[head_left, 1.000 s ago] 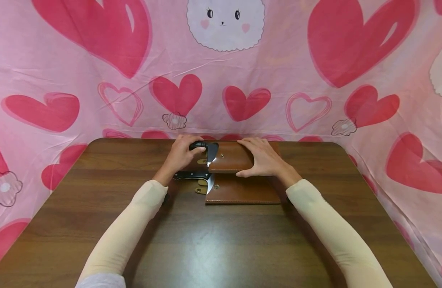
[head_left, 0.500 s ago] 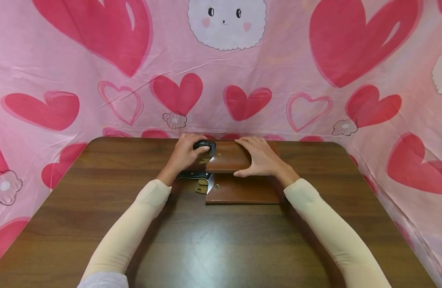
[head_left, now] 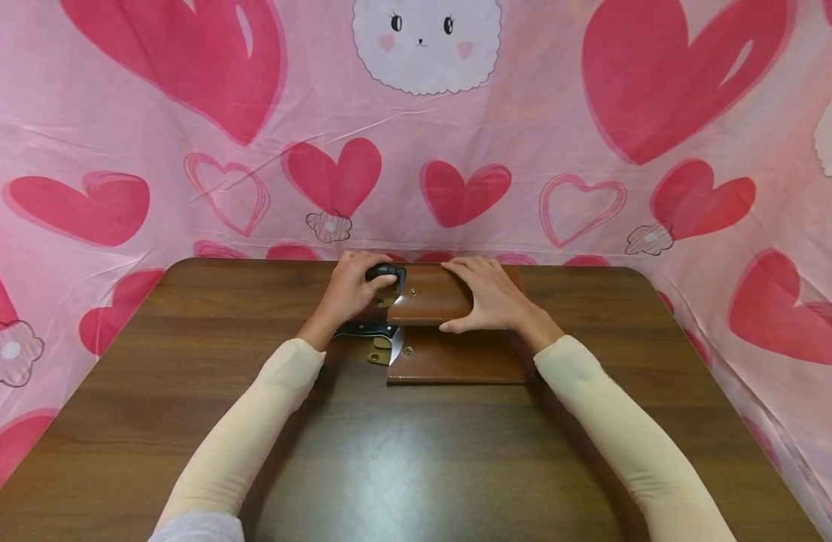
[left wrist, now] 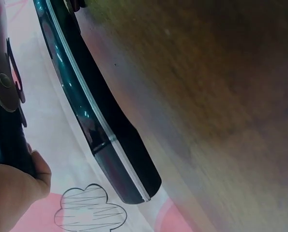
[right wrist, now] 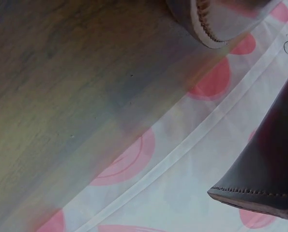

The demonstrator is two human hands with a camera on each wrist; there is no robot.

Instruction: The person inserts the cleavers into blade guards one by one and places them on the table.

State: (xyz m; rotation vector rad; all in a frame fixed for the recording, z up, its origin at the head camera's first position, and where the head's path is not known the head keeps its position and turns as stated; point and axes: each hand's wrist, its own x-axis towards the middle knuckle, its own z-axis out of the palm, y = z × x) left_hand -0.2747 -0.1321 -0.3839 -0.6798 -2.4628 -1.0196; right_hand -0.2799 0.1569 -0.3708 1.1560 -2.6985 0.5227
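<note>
At the back of the table, my left hand (head_left: 351,290) grips the black handle (head_left: 383,272) of a knife. Most of its blade is inside a brown leather sheath (head_left: 429,295); only a sliver shows at the opening. My right hand (head_left: 493,297) holds this sheath across its width, thumb at the near edge and fingers over the far edge. Just in front lies a second brown sheath (head_left: 456,360) with another knife in it, its black riveted handle (head_left: 366,330) partly behind my left wrist. That handle (left wrist: 93,116) looms large in the left wrist view.
Snap straps (head_left: 378,357) stick out leftward from the front sheath's opening. The wooden table (head_left: 388,459) stretches toward me. A pink cloth with hearts (head_left: 463,192) hangs right behind the table's back edge.
My left hand has moved slightly right with the knife, and the back sheath has shifted slightly left. Less blade shows than a second ago. Over the last half second, almost nothing moved.
</note>
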